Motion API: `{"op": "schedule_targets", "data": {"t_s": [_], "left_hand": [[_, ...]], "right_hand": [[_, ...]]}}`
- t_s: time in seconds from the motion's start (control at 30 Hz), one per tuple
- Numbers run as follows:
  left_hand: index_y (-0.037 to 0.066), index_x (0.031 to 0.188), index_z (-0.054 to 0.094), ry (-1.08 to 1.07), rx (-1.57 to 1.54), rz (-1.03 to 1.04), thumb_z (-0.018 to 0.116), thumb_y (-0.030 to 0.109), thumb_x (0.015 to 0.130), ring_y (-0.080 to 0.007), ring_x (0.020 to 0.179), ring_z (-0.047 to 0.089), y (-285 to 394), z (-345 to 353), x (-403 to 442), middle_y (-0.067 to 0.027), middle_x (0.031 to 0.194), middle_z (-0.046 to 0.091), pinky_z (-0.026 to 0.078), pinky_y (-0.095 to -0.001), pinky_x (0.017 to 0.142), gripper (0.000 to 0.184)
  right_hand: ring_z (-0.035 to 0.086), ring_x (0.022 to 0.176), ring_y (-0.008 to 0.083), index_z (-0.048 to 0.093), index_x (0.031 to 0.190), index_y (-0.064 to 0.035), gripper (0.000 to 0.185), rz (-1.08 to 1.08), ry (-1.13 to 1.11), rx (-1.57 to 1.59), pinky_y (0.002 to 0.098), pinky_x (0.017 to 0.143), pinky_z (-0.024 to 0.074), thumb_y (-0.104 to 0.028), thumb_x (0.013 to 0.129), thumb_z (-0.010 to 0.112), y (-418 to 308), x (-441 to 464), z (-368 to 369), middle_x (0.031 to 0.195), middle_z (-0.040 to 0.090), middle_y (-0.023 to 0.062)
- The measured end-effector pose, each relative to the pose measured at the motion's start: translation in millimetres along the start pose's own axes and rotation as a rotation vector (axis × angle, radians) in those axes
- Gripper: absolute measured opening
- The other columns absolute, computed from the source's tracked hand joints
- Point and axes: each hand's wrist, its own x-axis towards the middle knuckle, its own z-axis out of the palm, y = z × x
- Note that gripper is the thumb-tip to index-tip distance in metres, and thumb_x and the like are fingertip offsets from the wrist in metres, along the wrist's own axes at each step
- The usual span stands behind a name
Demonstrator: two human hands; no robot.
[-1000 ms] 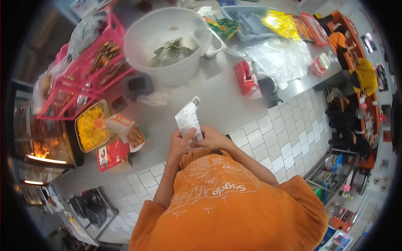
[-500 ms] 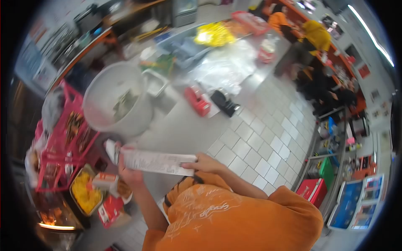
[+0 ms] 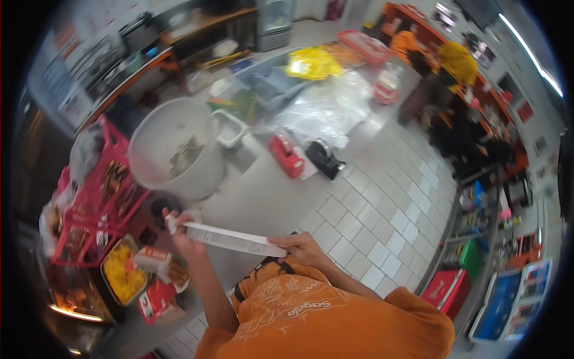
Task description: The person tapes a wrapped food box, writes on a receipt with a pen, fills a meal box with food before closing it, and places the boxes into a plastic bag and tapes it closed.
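A long white printed carton point(image 3: 233, 240) is held level in front of my orange shirt, above the near edge of the metal table. My left hand point(image 3: 190, 242) grips its left end, with something small and whitish by the fingertips that I cannot make out. My right hand point(image 3: 302, 248) is closed around the right end. Beyond the carton, a large whitish bucket point(image 3: 143, 143) stands on the table with some crumpled greyish stuff at its bottom. A red tape dispenser point(image 3: 287, 157) and a black tape dispenser point(image 3: 326, 160) sit to the right of it.
Clear plastic sheets point(image 3: 326, 110) and a yellow packet point(image 3: 312, 64) lie on the far table. Left are pink baskets point(image 3: 89, 218), a tray of yellow food point(image 3: 124, 275) and a red-and-white packet point(image 3: 157, 301). Several people are at the back right. A red box point(image 3: 445, 290) stands right.
The carton has turned so that a narrower side faces me, and its right end tips slightly lower. Both hands still hold its ends. My view has shifted a little.
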Motion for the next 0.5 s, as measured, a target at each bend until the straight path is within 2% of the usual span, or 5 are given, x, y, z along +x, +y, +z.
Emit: {"op": "schedule_targets", "data": {"t_s": [0.27,0.33,0.37,0.43,0.5], "left_hand": [[0.009,0.126,0.048,0.139,-0.248,-0.160,0.044,0.000,0.096,-0.0136,0.074,0.051,-19,-28,11,-0.0057,0.093,0.053,0.050,-0.0262,0.072,0.031],[0.007,0.122,0.050,0.370,0.312,0.108,0.042,0.003,0.099,-0.0133,0.075,0.052,-27,-9,11,-0.0048,0.095,0.055,0.049,-0.0254,0.073,0.025],[0.007,0.122,0.050,0.376,0.314,0.104,0.042,0.003,0.099,-0.0133,0.075,0.052,-28,-12,10,-0.0048,0.095,0.055,0.049,-0.0254,0.073,0.025],[0.006,0.118,0.053,0.568,0.598,0.264,0.041,0.007,0.101,-0.0124,0.078,0.053,-25,-20,10,-0.0036,0.096,0.057,0.048,-0.0257,0.077,0.021],[0.006,0.114,0.056,0.525,0.750,0.263,0.043,0.008,0.101,-0.0118,0.079,0.054,-32,-27,-2,-0.0033,0.096,0.058,0.048,-0.0264,0.079,0.019]], "right_hand": [[0.062,0.071,0.0101,0.065,0.124,-0.0105,0.044,0.081,0.031,0.015,0.0223,0.068,0.0497,0.010,0.090,0.047,10,-14,-6,0.087,0.069,0.0060],[0.061,0.070,0.0098,0.066,0.122,-0.0045,0.036,0.225,0.222,0.079,0.0226,0.068,0.0501,0.006,0.094,0.047,12,-18,-16,0.085,0.068,0.0061],[0.061,0.070,0.0112,0.064,0.123,-0.0028,0.030,0.296,0.310,0.256,0.0245,0.063,0.0519,0.000,0.097,0.050,20,-20,-28,0.102,0.067,0.0092],[0.059,0.071,0.0119,0.057,0.131,-0.0042,0.033,0.278,0.404,0.436,0.0245,0.064,0.0508,-0.005,0.098,0.051,50,-25,-50,0.105,0.066,0.0098],[0.057,0.073,0.0125,0.050,0.138,-0.0056,0.039,0.261,0.489,0.617,0.0245,0.064,0.0497,-0.009,0.100,0.051,79,-15,-59,0.107,0.064,0.0104]]}}
